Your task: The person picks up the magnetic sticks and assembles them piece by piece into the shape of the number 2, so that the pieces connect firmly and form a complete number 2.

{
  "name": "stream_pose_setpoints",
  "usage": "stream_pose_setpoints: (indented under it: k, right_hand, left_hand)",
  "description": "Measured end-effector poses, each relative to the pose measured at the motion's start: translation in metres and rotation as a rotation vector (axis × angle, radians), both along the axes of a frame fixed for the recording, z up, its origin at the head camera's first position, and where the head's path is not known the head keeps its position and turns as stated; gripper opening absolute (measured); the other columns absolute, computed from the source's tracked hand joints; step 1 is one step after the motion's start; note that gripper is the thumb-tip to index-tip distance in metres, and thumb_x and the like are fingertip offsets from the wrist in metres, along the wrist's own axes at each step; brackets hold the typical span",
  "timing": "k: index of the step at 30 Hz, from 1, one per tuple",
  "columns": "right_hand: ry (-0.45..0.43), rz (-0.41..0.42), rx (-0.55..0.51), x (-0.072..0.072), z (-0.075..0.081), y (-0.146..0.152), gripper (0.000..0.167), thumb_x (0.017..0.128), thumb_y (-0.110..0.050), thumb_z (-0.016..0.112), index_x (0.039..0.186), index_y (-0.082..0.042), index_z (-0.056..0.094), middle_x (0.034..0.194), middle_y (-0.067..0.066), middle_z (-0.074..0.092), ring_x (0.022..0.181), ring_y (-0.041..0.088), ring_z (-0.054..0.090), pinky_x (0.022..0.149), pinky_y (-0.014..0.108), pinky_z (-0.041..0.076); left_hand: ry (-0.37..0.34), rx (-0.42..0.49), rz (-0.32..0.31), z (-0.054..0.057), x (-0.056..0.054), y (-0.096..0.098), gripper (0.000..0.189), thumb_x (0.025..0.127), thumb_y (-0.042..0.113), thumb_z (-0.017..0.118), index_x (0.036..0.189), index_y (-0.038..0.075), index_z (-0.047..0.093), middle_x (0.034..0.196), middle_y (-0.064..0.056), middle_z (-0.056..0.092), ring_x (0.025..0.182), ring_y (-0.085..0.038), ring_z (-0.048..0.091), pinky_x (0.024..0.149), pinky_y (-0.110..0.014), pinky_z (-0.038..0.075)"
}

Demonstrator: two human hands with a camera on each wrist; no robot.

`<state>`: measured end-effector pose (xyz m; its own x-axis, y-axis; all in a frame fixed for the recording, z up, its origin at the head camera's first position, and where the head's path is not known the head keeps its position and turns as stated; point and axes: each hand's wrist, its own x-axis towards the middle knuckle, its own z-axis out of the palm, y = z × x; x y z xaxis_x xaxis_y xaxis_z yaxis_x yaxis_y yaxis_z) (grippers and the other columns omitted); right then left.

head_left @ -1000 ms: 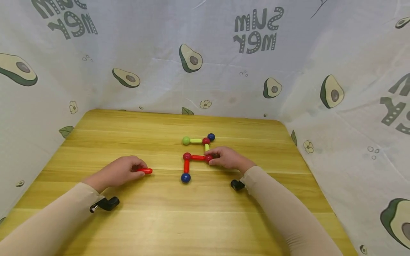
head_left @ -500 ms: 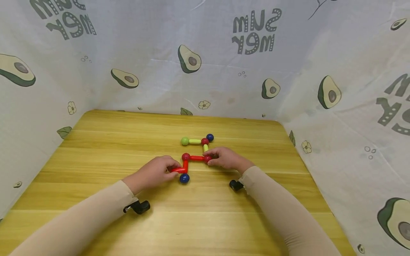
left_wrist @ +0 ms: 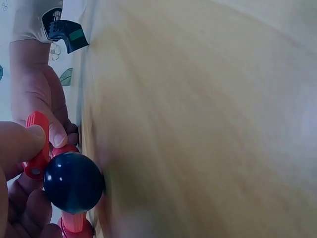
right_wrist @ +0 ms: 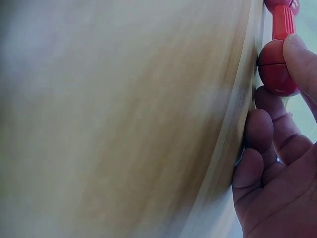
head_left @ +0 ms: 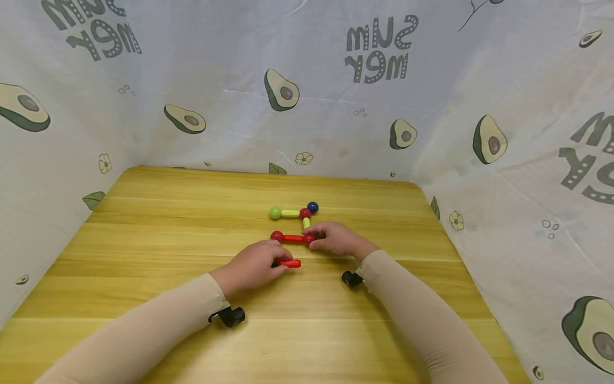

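Observation:
My left hand (head_left: 256,266) pinches a red magnetic rod (head_left: 292,263) between thumb and fingers. Right beside that rod, the left wrist view shows a dark blue ball (left_wrist: 74,182); whether they touch I cannot tell. In the head view the left fingers mostly hide this ball and the red rod leading to it. My right hand (head_left: 339,238) pinches a red ball (head_left: 308,239) at a corner of the ball-and-rod shape. From this ball one red rod (head_left: 293,238) runs left to another red ball (head_left: 276,236), and a yellow-green rod (head_left: 307,224) runs back.
Behind my hands, a red ball (head_left: 305,213) joins a yellow-green rod (head_left: 290,213) ending in a light green ball (head_left: 275,213). Another blue ball (head_left: 313,207) sits at that corner. All lie on a wooden table (head_left: 192,213), with an avocado-print cloth (head_left: 230,133) around it.
My left hand has carried its red rod rightward from the table's left side to the front blue ball, now covering that ball. My right hand stays on the red ball.

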<state>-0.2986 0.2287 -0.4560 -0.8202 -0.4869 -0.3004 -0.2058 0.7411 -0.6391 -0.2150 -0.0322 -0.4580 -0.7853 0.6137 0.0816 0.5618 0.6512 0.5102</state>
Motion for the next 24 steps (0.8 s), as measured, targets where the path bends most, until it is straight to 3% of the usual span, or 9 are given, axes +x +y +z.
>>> stream_pose_setpoints:
  k: [24]
  right_hand:
    - [-0.001,-0.020,0.000,0.0009,0.0003,-0.0023,0.040,0.098,-0.024,0.077,0.138,-0.022,0.071,0.137,0.003,0.070,0.118,0.022,0.059,0.113,0.049,0.047]
  left_hand:
    - [0.046,-0.068,-0.009,-0.0070,0.0037,0.0084,0.019,0.096,0.026,0.079,0.111,0.016,0.081,0.107,0.004,0.075,0.104,-0.017,0.062,0.099,-0.038,0.052]
